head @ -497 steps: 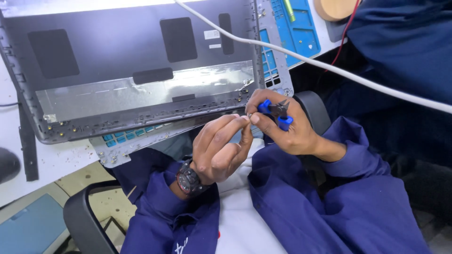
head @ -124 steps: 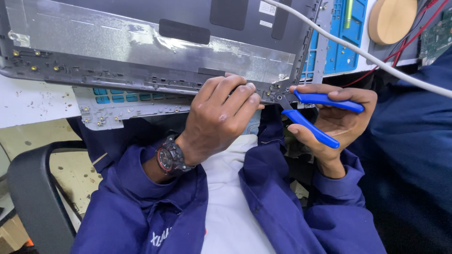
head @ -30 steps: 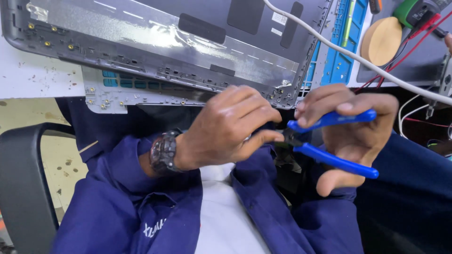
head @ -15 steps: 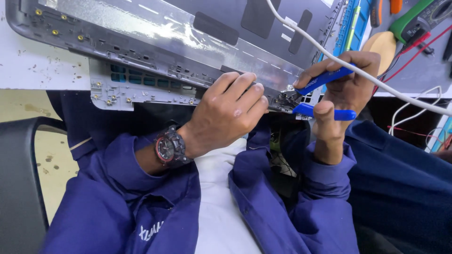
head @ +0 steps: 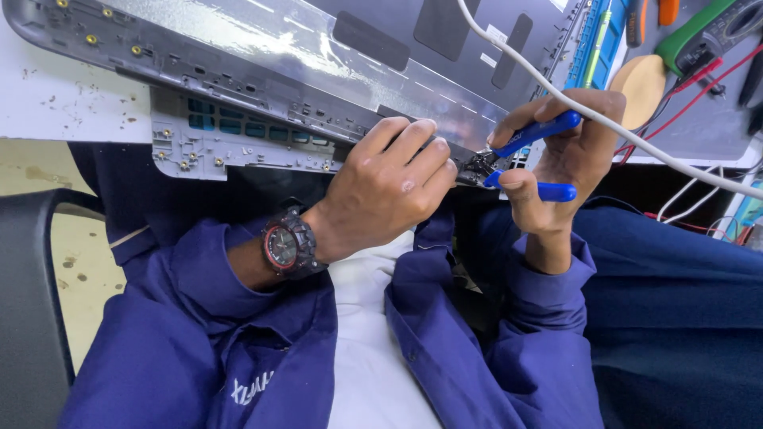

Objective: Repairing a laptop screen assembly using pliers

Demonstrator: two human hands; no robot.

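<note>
Work in hand: the person is trimming at the near edge of a grey laptop cover (head: 262, 48) with small blue-handled cutters (head: 520, 155).
Left hand: the left hand (head: 385, 187) is pressing against the cover's lower edge, fingers curled together and bearing on the rim just beside the cutter nose; whether something small is pinched under the fingertips is hidden, so that cannot be told.
Right hand: the right hand (head: 568, 151) is wrapping its fingers and thumb around the two blue handles, which are sitting fairly near each other.
Cutter nose: the dark tip is touching the cover's edge right next to the left fingertips; it is probably biting on a small tab there, though the spot is too small to make out.
Where the cover is: it is lying on the white bench (head: 56, 95), tilted, its near rim hanging over the person's lap.
Progress: judging from this, the trimming is going on at one spot towards the right end of the rim; nothing cut off is showing, and the long run of rim to the left is lying untouched by either hand.
Around: a white cable (head: 636, 139) is crossing over the right hand, and a wristwatch (head: 286, 246) is sitting on the left wrist.
</note>
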